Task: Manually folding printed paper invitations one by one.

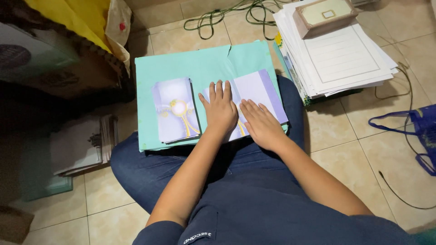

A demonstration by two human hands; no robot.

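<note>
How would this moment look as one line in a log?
left hand: flat on open card | right hand: flat on it | card stack: beside, on green sheets

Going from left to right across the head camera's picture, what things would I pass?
Pile of papers on the floor → stack of lilac cards → left hand → right hand → stack of white lined sheets → blue bag.

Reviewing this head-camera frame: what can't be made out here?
- Front of the lilac card, head view: mostly covered by the left hand and right hand.
- Dark bundle at upper left: too shadowed and cut by the edge.
- Blue bag: cut off by the right edge.
</note>
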